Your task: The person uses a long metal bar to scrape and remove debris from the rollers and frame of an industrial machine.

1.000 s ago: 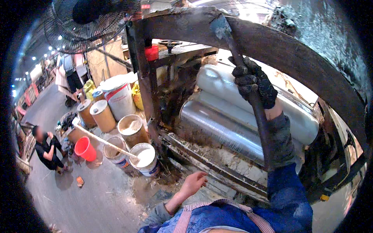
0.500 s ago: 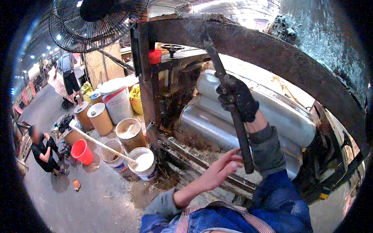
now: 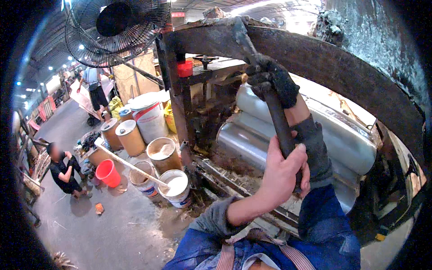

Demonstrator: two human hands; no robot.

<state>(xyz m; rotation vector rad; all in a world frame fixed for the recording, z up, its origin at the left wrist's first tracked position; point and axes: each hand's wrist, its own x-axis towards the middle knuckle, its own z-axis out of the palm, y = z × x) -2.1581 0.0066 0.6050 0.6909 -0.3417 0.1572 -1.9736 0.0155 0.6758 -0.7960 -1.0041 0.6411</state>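
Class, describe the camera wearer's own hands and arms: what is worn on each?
The left hand is bare, with no glove. The right hand wears a black glove, with a bare strip of wrist below it. Both arms have long sleeves: dark grey at the left forearm and right forearm, blue higher up.
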